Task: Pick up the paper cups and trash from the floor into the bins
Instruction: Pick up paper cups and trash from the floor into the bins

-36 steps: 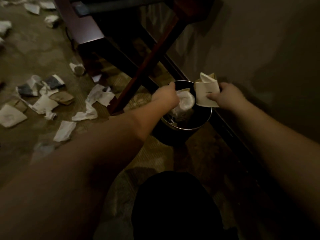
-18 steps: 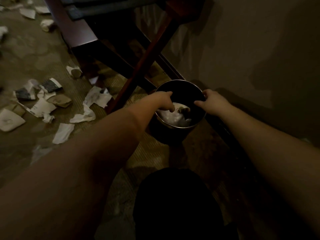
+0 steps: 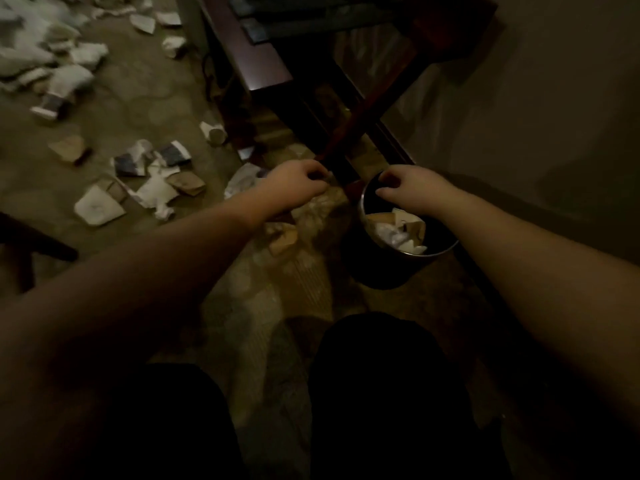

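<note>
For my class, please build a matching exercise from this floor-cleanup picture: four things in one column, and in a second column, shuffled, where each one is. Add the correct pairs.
Column 1
1. bin
2. right hand
3. left hand
4. small paper cup

Column 2
A. lying on the carpet near the dark wooden furniture, beyond the left hand
B. over the carpet, left of the bin
C. over the bin's far rim
D. on the floor near the wall, holding crumpled paper and flattened cups

Pairs: 1-D, 2-C, 3-B, 4-A

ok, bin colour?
Black bin with a shiny metal rim; head view.
</note>
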